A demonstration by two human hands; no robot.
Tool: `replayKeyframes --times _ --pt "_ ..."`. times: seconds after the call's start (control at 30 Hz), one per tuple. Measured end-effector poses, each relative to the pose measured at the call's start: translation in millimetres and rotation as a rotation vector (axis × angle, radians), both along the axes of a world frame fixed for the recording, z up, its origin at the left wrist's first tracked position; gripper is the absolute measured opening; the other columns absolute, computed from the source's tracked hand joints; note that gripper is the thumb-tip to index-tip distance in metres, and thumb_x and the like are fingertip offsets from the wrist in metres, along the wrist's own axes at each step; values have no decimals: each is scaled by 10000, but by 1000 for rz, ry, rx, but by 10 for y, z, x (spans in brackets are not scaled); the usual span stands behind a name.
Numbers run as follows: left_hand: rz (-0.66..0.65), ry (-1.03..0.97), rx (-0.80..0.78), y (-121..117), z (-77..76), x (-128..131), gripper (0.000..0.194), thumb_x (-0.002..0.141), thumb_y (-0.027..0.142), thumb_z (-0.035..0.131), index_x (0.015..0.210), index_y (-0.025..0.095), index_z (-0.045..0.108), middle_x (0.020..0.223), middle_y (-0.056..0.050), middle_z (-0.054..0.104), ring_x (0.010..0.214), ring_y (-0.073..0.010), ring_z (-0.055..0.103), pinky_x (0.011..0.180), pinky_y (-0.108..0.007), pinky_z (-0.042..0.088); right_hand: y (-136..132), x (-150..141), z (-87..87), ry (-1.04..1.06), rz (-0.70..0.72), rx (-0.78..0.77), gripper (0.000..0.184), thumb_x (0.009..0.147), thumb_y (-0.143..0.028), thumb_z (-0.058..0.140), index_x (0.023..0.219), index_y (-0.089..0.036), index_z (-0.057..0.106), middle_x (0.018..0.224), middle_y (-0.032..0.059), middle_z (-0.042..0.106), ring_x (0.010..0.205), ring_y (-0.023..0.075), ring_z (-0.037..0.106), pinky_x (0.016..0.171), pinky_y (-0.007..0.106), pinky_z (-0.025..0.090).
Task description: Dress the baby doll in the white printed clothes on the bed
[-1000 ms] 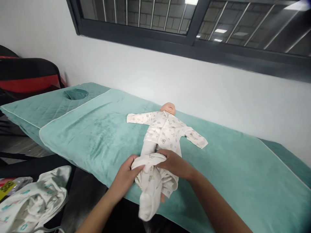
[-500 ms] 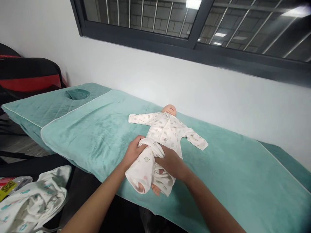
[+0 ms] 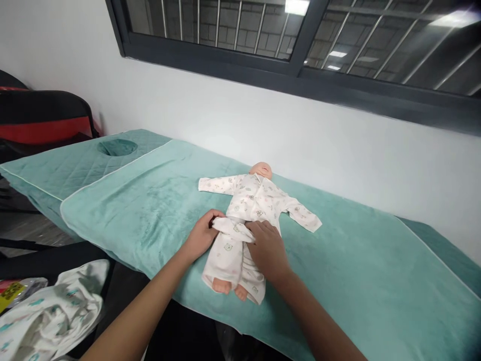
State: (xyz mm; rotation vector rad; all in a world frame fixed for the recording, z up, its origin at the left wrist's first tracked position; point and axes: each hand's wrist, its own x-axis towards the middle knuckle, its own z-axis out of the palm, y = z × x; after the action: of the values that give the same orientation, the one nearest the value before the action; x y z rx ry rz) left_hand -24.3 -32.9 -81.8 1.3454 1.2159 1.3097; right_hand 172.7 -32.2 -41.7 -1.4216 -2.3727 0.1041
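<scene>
A baby doll [image 3: 262,170] lies on its back on a green-covered bed [image 3: 349,265], head toward the wall and feet toward me. It wears a white printed shirt [image 3: 252,196] with the sleeves spread out. White printed baby pants [image 3: 227,255] cover its legs, and both feet show at the cuffs. The waistband is bunched around the doll's hips. My left hand [image 3: 203,234] pinches the waistband at its left side. On the other side my right hand [image 3: 267,248] grips the waistband, its fingertips partly hidden in the cloth.
A white patterned cloth [image 3: 56,311] and a plastic packet [image 3: 18,292] lie on a dark surface at lower left. Red and black chairs [image 3: 45,120] stand beyond the bed's left end. The wall and a barred window [image 3: 210,30] run behind the bed.
The pants have been drawn up and straightened on the legs, so both feet now show clearly. My hands have spread the bunched waistband more level across the hips.
</scene>
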Motion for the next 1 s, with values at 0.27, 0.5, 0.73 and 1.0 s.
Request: replayKeyframes --times 0.27,0.5,0.73,1.0 --pt "37 -134 -18 101 89 22 436 613 94 493 1013 193 636 1078 -46 655 1010 -220 593 853 -324 450 -59 154 45 342 97 -184 157 925 -348 532 1022 -235 582 952 23 625 875 195 550 775 322 444" --pt "-8 304 99 243 395 217 283 732 186 604 1011 222 639 1175 -71 595 1134 -265 521 970 -395 419 135 147 161 58 -91 115 223 877 -297 608 1074 -205 558 1139 105 569 1040 270 485 871 387 414" --pt "41 925 208 414 535 557 248 751 166 630 990 221 594 1172 -118 545 1103 -305 477 905 -428 413 346 22 214 2 -168 87 47 863 -164 528 878 -205 543 952 62 577 852 207 502 684 297 381" --pt "411 100 -60 573 354 -58 184 884 307 417 824 182 538 793 -49 617 771 -209 608 736 -367 508 274 1180 -32 1230 -566 -58 359 804 -518 602 913 -177 581 781 -2 607 702 160 556 610 288 468"
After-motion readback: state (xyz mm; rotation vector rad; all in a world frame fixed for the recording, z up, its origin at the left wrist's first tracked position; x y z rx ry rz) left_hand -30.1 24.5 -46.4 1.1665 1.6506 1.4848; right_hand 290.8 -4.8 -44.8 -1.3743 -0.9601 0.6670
